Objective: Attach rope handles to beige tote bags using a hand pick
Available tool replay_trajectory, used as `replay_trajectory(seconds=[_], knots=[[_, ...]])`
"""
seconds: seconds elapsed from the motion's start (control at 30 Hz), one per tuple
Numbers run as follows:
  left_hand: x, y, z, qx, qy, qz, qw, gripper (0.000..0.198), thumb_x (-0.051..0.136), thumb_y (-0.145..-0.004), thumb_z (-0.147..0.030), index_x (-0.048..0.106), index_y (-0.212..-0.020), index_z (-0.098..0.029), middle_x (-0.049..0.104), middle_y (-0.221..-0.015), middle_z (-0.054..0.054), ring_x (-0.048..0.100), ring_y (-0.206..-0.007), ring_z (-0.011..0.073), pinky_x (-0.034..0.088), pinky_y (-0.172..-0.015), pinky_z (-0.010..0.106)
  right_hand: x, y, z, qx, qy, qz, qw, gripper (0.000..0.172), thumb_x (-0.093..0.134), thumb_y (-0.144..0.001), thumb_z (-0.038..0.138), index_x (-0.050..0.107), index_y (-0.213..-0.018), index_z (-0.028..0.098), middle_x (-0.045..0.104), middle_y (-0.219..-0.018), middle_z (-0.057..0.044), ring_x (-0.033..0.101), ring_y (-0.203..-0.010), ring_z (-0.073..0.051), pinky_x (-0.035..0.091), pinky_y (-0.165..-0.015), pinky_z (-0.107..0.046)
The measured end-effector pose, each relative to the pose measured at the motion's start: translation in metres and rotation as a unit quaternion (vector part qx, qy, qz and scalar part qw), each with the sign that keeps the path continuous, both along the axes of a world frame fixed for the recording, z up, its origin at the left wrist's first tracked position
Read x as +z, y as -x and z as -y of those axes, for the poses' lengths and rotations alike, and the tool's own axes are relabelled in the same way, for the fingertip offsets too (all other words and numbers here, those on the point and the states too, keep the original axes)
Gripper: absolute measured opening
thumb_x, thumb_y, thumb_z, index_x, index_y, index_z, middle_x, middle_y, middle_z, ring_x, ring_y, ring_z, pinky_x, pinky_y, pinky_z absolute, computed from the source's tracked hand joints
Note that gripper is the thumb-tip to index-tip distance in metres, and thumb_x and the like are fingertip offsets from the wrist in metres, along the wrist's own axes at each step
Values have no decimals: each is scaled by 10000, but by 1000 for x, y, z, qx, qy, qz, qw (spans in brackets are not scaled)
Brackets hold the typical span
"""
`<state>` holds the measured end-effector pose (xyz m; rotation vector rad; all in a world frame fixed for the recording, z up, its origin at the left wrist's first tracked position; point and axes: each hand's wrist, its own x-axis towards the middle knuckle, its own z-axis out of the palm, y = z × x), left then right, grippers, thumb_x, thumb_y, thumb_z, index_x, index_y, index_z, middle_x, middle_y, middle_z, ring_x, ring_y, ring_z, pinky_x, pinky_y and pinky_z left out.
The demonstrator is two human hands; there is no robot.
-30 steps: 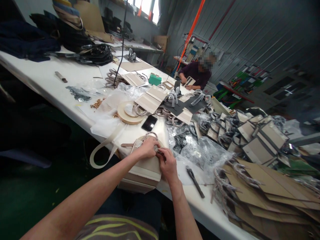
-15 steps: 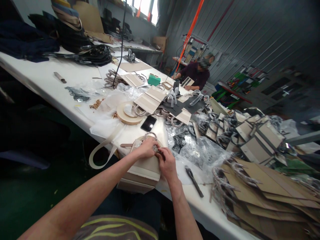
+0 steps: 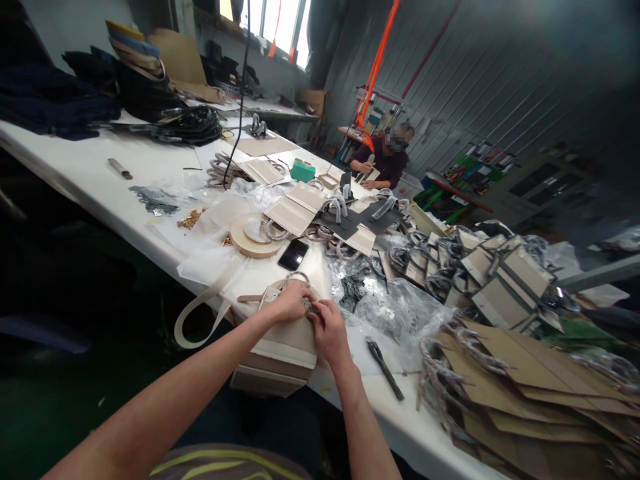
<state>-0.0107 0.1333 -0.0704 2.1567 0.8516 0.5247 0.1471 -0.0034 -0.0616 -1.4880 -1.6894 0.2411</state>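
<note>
A beige handbag lies at the table's front edge, its lower part jutting over it. A loop of its plastic-wrapped handle rises just beyond my fingers. My left hand is closed on the handle near one end, over the top of the bag. Against it, my right hand pinches with thumb and fingers at the same spot; whatever small part sits in that pinch is hidden. A brown strap sticks out to the left of the bag.
Beyond the bag lie a phone and a tape roll, its loose end hanging off the edge. A black pen-like tool lies right, near plastic bags and stacked brown panels. A co-worker handles a panel across the table.
Both my hands stay at the same spot on the handle, with slight finger movement. The view has shifted a little. Across the table, the co-worker's hands and panel have moved.
</note>
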Motion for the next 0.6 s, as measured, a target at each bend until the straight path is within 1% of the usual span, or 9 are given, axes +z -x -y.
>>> replay_trajectory(seconds=[0.1, 0.23, 0.4, 0.6], knots=[[0, -1, 1, 4, 6, -3, 1000, 297, 798, -826, -223, 908, -1101, -235, 773, -1246, 143, 715, -1228, 367, 578, -1117, 472, -2, 2, 1, 6, -12, -9, 1000, 280, 619, -1092, 173, 751, -1327, 248, 737, -1279, -134, 712, -1207, -297, 626, -1069, -471], [0, -2, 0, -4, 8, -1, 1000, 287, 768, -829, -201, 912, -1076, -227, 782, -1209, 145, 734, -1169, 352, 594, -1065, 457, -7, 3, 1, 17, -34, -12, 999, 287, 592, -1114, 178, 749, -1341, 257, 763, -1317, -132, 721, -1257, -296, 614, -1112, -495], [0, -3, -3, -3, -3, 1, 1000, 294, 797, -791, -206, 912, -1061, -225, 802, -1184, 139, 731, -1159, 347, 597, -1050, 437, -13, 3, 3, -2, -45, -13, 999, 299, 591, -1108, 179, 765, -1330, 279, 782, -1289, -123, 734, -1232, -302, 629, -1088, -508], [0, -4, -4, -8, 5, 2, 1000, 301, 800, -767, -203, 909, -1047, -225, 823, -1156, 123, 741, -1131, 335, 604, -1038, 423, -14, 4, 4, -8, -52, -17, 998, 312, 592, -1105, 165, 766, -1337, 284, 780, -1274, -116, 731, -1232, -296, 626, -1092, -496]])
